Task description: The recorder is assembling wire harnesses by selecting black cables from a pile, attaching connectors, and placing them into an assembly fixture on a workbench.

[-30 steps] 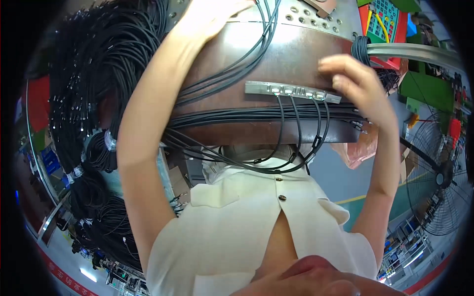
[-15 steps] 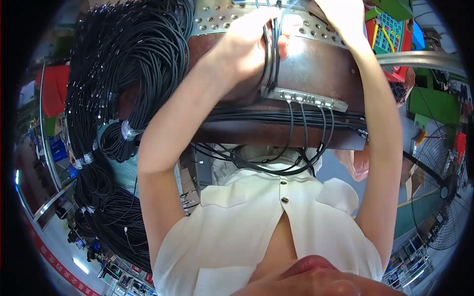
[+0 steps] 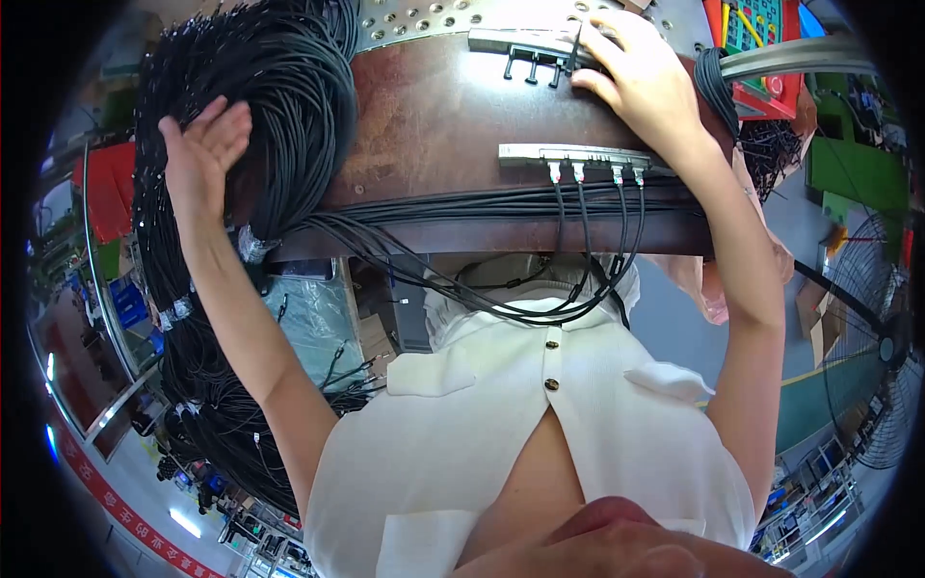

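At the left my left hand [image 3: 207,144] is open, palm up with fingers spread, over a thick bundle of black cables [image 3: 299,116]; nothing is in it. My right hand [image 3: 646,82] is at the right end of a metal bar fixture [image 3: 491,39] at the back of the bench. Its thumb and forefinger close around a black lever [image 3: 576,43]; the other fingers reach over the bar. Several black T-shaped levers [image 3: 532,69] stick out toward me beside it. Nearer to me lies a second metal bar [image 3: 520,152], with several black cables [image 3: 582,202] plugged into its front.
A brown bench top [image 3: 414,125] carries black cables along its front edge. Behind is a perforated metal plate [image 3: 414,19]. A red and green box [image 3: 761,39] stands at the back right beside a metal rail [image 3: 800,58]. A fan [image 3: 867,356] is at the right.
My left hand has let go of the black cables it held near the middle and swung far left, opening. My right hand has come nearer, onto the back metal bar's lever.
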The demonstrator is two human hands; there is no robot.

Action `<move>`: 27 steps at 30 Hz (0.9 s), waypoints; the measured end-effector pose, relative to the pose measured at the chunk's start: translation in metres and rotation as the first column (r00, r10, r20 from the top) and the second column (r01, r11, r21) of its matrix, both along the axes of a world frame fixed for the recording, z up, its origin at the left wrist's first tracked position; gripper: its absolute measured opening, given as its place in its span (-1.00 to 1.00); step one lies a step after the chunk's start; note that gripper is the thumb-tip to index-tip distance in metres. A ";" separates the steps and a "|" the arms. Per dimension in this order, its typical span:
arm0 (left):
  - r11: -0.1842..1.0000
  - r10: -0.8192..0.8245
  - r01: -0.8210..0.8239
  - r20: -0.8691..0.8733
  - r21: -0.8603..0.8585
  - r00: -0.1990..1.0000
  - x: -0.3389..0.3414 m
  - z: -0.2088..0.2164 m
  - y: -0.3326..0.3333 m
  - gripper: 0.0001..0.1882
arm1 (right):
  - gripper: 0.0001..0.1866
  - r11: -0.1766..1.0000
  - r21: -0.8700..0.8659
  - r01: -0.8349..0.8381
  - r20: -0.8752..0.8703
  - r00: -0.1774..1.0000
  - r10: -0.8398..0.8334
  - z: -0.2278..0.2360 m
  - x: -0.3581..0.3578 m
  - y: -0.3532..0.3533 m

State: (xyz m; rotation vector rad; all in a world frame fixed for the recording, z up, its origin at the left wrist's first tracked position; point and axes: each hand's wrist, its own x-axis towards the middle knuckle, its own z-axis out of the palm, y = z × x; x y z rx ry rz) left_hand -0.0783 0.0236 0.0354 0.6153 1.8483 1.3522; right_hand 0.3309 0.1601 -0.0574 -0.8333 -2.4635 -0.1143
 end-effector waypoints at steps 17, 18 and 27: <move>0.850 -0.451 0.439 0.834 0.292 0.318 0.216 -0.061 0.085 -0.66 | -0.81 0.912 0.328 -0.247 -0.631 0.661 0.406 -0.042 -0.040 0.077; 0.818 -0.542 0.416 0.773 0.397 0.330 0.206 -0.065 0.110 -0.70 | -0.81 0.922 0.303 -0.240 -0.610 0.695 0.381 -0.042 -0.045 0.084; 0.405 -0.779 0.688 -0.166 0.602 0.604 0.173 -0.101 0.206 -0.83 | -0.76 0.990 0.091 -0.108 -0.326 0.936 0.132 -0.012 -0.060 0.111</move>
